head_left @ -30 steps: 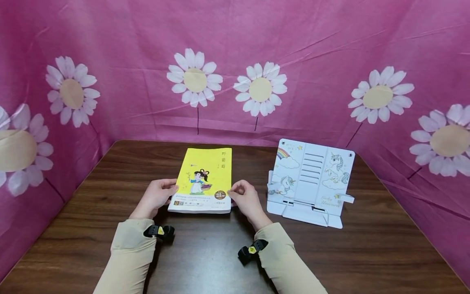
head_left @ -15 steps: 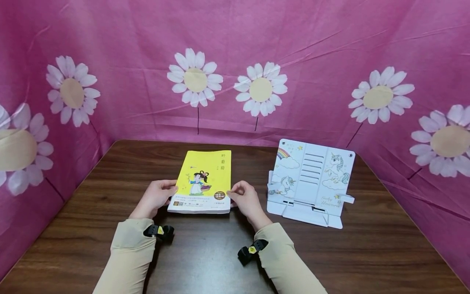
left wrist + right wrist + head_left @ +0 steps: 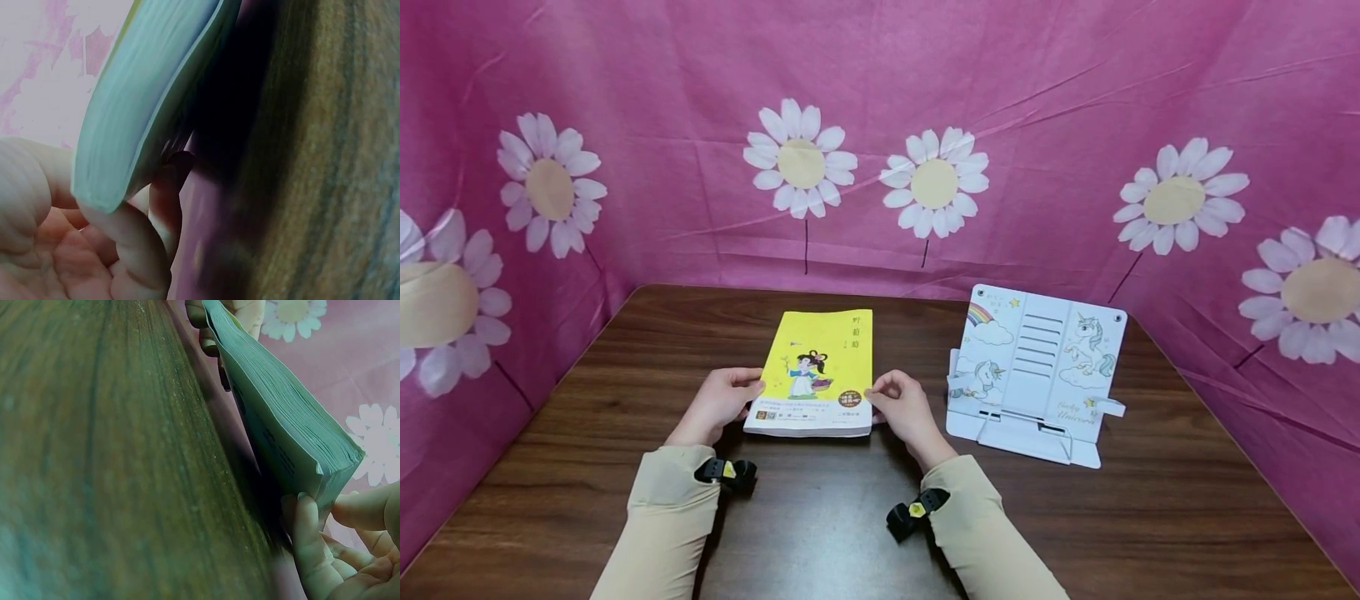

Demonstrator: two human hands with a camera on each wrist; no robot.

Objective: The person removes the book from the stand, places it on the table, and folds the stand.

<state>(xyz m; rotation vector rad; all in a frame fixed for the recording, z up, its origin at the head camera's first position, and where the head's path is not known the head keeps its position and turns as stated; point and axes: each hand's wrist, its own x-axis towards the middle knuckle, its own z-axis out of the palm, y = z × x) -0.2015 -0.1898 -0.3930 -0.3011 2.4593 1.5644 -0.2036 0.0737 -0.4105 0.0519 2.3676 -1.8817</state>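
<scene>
A yellow paperback book (image 3: 820, 367) with a cartoon girl on its cover is held between both hands, cover up. My left hand (image 3: 718, 402) grips its left edge, thumb on top and fingers curled beneath. On the right edge, my right hand (image 3: 907, 410) pinches the book near its lower corner in the same way. Both wrist views show fingers (image 3: 134, 240) under the back cover, with a dark gap between the book's near end and the table. The thumb (image 3: 362, 509) of the right hand lies against the front side.
To the right on the brown wooden table (image 3: 820, 533) stands a white book stand (image 3: 1037, 375) with unicorn and rainbow pictures, leaning back. A pink cloth (image 3: 865, 50) with daisies hangs behind and around the table.
The far end of the book has dipped slightly toward the table. Both hands keep their grip in nearly the same place, and the stand has not moved.
</scene>
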